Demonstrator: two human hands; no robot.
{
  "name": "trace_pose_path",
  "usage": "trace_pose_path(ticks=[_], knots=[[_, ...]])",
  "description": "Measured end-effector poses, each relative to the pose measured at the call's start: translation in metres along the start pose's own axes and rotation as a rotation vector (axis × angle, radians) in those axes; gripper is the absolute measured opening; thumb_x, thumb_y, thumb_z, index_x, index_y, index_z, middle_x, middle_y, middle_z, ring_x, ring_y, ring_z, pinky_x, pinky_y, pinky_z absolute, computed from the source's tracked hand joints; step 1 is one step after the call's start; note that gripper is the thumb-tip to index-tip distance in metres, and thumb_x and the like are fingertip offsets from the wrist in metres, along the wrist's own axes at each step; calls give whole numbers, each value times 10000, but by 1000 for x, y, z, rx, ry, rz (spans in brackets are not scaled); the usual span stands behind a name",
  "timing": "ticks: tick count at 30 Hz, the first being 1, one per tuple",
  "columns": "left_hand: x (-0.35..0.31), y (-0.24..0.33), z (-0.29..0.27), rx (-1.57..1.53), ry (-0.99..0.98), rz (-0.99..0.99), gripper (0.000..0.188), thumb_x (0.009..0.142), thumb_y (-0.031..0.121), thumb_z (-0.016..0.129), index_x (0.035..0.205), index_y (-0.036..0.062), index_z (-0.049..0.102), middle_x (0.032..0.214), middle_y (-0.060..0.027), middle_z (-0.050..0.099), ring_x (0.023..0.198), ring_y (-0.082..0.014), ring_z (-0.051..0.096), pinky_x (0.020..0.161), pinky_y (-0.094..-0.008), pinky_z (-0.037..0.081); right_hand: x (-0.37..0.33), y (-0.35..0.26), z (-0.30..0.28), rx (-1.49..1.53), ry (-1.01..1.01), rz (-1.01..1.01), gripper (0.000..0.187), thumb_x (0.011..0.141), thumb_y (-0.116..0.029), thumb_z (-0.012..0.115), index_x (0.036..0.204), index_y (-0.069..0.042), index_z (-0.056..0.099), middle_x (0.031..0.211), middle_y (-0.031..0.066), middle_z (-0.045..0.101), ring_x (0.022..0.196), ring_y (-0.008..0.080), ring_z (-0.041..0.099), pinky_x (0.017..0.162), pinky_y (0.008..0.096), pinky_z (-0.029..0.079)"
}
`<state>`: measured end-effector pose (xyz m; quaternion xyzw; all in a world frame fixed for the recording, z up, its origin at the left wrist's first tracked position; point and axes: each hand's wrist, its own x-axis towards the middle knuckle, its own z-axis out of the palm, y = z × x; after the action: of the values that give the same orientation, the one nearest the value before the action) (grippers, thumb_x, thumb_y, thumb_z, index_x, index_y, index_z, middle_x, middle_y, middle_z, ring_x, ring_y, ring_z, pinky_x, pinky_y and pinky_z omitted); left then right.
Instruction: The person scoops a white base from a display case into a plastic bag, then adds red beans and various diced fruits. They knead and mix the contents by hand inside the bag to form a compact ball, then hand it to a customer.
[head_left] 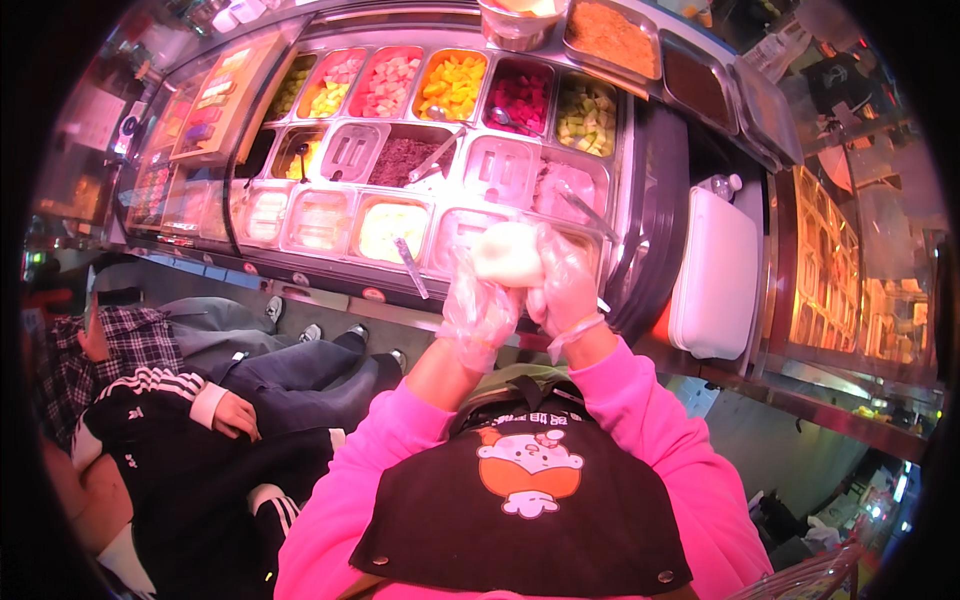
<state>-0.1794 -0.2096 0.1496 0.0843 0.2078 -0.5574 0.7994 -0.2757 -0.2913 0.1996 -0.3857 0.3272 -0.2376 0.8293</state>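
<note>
White, smooth, rounded lump rests between both hands; clear gloves wrinkle.

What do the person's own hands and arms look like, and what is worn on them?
The left hand and right hand each wear a thin, clear, wrinkled glove with a loose cuff. The left sleeve and right sleeve are bright pink, ending short of the gloves, so some forearm shows bare.

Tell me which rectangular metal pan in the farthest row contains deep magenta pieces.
The rectangular metal pan between those of yellow cubes and pale green pieces; only its contents look deep magenta.
</note>
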Motion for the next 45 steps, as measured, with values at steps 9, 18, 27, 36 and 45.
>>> trace_pose_path(ticks=[9,18,27,36,45], knots=[[-18,17,-14,400,-45,-14,707,813,-115,670,1474,-71,423,1421,-200,560,1346,-344,561,1186,-468,457,23,-3,-50,209,-235,495,359,1082,-441,526,1158,-117,659,748,27,607,530,127,518,451,251,387],[-19,-1,4,572,-152,-59,764,776,-96,616,1508,-31,405,1415,-137,554,1288,-254,590,1080,-369,507,35,-31,-43,-1428,-668,-932,486,951,-150,631,1427,-58,597,1508,178,555,1413,379,514,1211,543,329],[-24,-4,3,556,-15,-13,821,737,-56,672,1508,-99,393,1464,-220,539,1359,-347,558,1175,-465,452,150,-14,-121,-1076,-383,11,466,976,-287,656,1377,-51,635,1302,206,683,1251,384,636,1052,436,506],[-5,5,-21,453,153,99,536,1017,370,664,1336,-42,539,1243,-199,660,1149,-345,672,1029,-480,544,219,-10,-191,-1928,45,192,312,883,-175,644,1159,-73,747,1105,237,742,1058,393,725,899,502,588],[8,13,-37,347,358,81,539,1102,464,463,1324,-20,542,1178,-220,691,1047,-392,715,941,-520,601,223,-16,-162,-2217,-229,-18,238,907,-132,592,995,-41,793,1039,203,765,943,351,766,801,479,612]])
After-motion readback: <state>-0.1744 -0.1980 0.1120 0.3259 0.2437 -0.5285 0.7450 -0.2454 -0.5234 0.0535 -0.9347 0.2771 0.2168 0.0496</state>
